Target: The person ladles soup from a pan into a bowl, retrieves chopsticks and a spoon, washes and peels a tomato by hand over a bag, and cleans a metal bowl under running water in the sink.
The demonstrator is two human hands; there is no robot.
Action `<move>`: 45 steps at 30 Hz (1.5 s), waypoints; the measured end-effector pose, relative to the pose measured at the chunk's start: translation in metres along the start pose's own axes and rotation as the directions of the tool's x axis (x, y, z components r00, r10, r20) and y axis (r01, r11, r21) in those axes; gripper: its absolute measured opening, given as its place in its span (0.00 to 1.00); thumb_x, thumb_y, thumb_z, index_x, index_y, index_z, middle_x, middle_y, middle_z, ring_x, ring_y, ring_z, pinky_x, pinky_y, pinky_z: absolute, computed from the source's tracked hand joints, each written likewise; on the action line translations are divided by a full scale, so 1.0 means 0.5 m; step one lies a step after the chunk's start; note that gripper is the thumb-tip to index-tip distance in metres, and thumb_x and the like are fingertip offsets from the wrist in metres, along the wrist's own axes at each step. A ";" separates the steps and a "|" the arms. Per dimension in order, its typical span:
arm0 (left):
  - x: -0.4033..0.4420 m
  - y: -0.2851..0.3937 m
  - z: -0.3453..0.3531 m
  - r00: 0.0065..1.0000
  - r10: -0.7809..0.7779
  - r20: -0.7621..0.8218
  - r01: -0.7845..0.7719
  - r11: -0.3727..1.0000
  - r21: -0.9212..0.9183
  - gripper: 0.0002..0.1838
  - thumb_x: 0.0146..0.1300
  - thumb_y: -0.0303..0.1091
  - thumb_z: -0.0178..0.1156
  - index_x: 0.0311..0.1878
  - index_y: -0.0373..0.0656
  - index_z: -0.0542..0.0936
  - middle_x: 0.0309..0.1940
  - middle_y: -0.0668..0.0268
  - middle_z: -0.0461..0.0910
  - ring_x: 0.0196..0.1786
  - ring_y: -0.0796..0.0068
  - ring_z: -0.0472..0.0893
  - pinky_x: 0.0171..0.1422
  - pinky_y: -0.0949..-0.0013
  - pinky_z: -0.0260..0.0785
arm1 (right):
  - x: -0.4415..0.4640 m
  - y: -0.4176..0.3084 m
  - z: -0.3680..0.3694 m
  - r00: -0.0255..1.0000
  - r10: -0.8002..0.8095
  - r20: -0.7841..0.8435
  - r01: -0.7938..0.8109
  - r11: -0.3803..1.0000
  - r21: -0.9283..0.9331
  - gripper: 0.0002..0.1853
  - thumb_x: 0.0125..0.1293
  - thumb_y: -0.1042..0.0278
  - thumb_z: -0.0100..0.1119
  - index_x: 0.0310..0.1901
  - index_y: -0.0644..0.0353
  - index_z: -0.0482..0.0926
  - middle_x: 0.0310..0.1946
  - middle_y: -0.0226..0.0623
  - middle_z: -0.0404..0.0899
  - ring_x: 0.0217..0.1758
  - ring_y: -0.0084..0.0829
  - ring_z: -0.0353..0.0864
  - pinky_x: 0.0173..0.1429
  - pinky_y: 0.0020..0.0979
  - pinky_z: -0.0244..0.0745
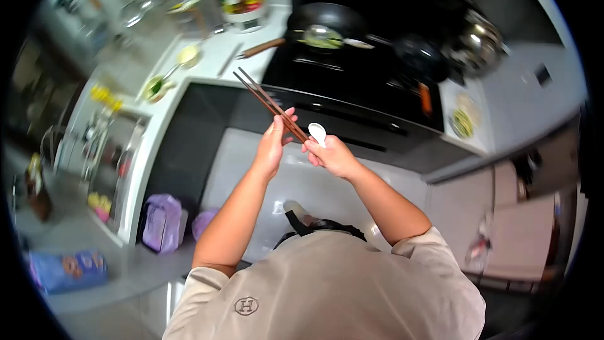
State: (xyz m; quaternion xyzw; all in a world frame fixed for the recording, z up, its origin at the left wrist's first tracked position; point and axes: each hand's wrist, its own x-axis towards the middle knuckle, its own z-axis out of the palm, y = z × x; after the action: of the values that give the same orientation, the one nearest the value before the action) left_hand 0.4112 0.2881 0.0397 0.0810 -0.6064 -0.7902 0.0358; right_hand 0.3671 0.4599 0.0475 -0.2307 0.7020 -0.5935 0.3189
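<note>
Brown chopsticks (290, 125) across both hands (333, 156) (close together)

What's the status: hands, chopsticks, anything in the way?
Right hand gripping chopsticks and white spoon. Left hand at chopsticks, grip unclear. Tips angled toward counter. Nothing visibly blocking; stove ahead.

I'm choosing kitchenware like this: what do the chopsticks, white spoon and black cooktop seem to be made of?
Chopsticks: probably wood, satin finish, judging by the reddish-brown colour; plastic remains possible. White spoon: glazed ceramic or plastic; its smooth, pale surface doesn't settle which. Black cooktop: likely glass, polished, as bright light streaks reflect off it.
</note>
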 end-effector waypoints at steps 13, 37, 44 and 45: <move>0.022 -0.053 0.438 0.846 -0.141 0.514 0.096 0.989 0.114 0.35 0.70 0.62 0.33 0.67 0.45 0.65 0.55 0.65 0.73 0.56 0.72 0.71 0.60 0.66 0.62 | -0.405 0.064 -0.268 0.726 0.062 -0.685 0.100 0.976 0.194 0.13 0.70 0.59 0.48 0.37 0.59 0.77 0.18 0.27 0.73 0.19 0.16 0.63 0.25 0.21 0.59; 0.334 -0.399 1.125 0.830 -0.440 0.344 0.362 0.893 0.267 0.28 0.71 0.57 0.40 0.60 0.46 0.71 0.48 0.66 0.77 0.47 0.76 0.75 0.50 0.69 0.66 | -0.661 0.467 -1.192 0.452 0.419 -0.787 -0.111 0.902 0.417 0.15 0.69 0.55 0.50 0.35 0.58 0.77 0.19 0.25 0.72 0.15 0.17 0.61 0.21 0.22 0.55; 0.455 -0.461 1.189 0.802 -0.492 0.338 0.406 0.865 0.295 0.30 0.70 0.59 0.41 0.62 0.45 0.69 0.49 0.66 0.76 0.48 0.74 0.74 0.52 0.67 0.65 | -0.568 0.550 -1.324 0.487 0.529 -0.695 -0.201 0.842 0.500 0.14 0.68 0.57 0.52 0.34 0.59 0.79 0.19 0.26 0.73 0.17 0.18 0.64 0.21 0.24 0.58; 0.476 -0.470 1.204 0.798 -0.506 0.329 0.423 0.857 0.294 0.30 0.70 0.59 0.41 0.61 0.45 0.70 0.48 0.66 0.76 0.48 0.75 0.75 0.52 0.68 0.65 | -0.558 0.558 -1.333 0.487 0.531 -0.694 -0.227 0.844 0.486 0.14 0.68 0.57 0.52 0.34 0.59 0.79 0.19 0.26 0.74 0.17 0.18 0.64 0.22 0.24 0.59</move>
State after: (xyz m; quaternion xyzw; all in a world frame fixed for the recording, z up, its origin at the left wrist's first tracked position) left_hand 0.0832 0.8862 -0.0557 0.0703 -0.6403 -0.7073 -0.2913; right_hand 0.0939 1.1662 -0.1159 0.2850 0.6913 -0.6526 0.1225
